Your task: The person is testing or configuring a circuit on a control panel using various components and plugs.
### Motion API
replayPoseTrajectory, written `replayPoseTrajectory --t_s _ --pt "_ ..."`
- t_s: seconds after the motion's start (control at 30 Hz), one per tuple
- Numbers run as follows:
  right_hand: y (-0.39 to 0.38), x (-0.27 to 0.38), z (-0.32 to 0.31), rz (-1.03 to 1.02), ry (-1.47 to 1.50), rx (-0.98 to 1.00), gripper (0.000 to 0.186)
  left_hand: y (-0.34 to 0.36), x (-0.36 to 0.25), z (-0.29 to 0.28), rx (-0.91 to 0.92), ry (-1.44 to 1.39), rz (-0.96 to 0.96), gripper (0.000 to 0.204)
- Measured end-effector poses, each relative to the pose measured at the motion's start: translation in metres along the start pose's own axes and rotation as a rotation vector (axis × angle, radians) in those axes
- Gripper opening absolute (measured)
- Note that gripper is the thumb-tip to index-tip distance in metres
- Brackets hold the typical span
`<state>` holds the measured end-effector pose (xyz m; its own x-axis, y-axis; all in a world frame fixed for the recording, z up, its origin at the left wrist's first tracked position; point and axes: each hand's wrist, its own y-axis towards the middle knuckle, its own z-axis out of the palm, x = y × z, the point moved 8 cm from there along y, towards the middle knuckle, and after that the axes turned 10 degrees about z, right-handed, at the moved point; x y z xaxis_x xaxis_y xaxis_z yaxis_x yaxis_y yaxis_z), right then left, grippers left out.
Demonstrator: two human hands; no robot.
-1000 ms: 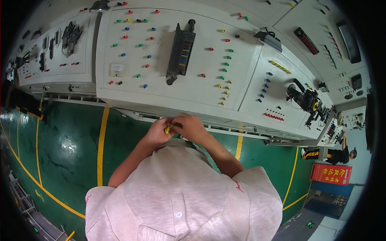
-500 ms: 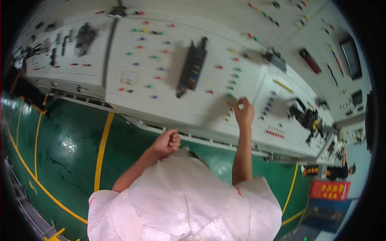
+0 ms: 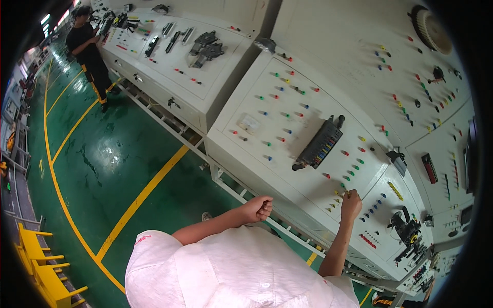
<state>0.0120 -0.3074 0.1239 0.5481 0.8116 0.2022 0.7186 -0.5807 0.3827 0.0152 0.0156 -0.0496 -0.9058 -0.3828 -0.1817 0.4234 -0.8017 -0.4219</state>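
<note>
My right hand (image 3: pixel 351 204) is closed in a pinch at the sloped white panel (image 3: pixel 303 195), by the short column of small yellow sockets (image 3: pixel 330 209) below the green ones (image 3: pixel 357 167); what its fingertips grip is too small to make out. My left hand (image 3: pixel 259 208) is a loose fist held over the panel's lower front edge, its contents hidden. Up the panel sits a black fuse box (image 3: pixel 321 143) with coloured fuses, among red, green, blue and yellow sockets.
A co-worker in dark clothes (image 3: pixel 84 49) stands at a panel at upper left; part of another person (image 3: pixel 385 300) shows at lower right. Blue sockets and a black switch assembly (image 3: pixel 405 228) lie right of my right hand. Yellow stools (image 3: pixel 49 267) stand at lower left on the green floor.
My hands were together on a small yellow piece; they have parted, the right reaching up to the yellow sockets, the left curling shut. My view has swung leftward.
</note>
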Motion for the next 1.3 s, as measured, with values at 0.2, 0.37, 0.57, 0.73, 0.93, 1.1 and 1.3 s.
replayPoseTrajectory --t_s 0.2,0.37,0.57,0.73,0.93,1.1,1.3 --pt "0.001 -0.007 0.011 0.106 -0.16 -0.14 0.033 -0.017 -0.016 -0.004 0.056 0.014 0.037 0.033" --pt "-0.004 -0.013 0.018 0.255 -0.171 -0.084 0.046 -0.037 -0.017 -0.017 0.054 0.032 0.02 0.033" --pt "0.001 -0.039 0.034 0.508 -0.068 -0.023 0.052 -0.067 -0.024 -0.022 0.103 0.032 -0.015 0.031" --pt "0.003 -0.046 0.038 0.527 -0.049 -0.064 0.051 -0.077 -0.023 -0.027 0.146 0.067 -0.042 0.031" --pt "0.0 -0.014 0.022 0.424 -0.112 -0.222 0.031 -0.081 -0.047 -0.03 0.109 0.043 0.036 0.031" --pt "-0.011 0.001 0.013 0.357 -0.041 -0.278 0.022 -0.083 -0.063 -0.044 0.074 0.038 0.121 0.031" --pt "-0.022 -0.014 0.019 0.094 0.07 -0.359 0.029 -0.065 -0.059 -0.041 0.045 -0.029 0.136 0.03"
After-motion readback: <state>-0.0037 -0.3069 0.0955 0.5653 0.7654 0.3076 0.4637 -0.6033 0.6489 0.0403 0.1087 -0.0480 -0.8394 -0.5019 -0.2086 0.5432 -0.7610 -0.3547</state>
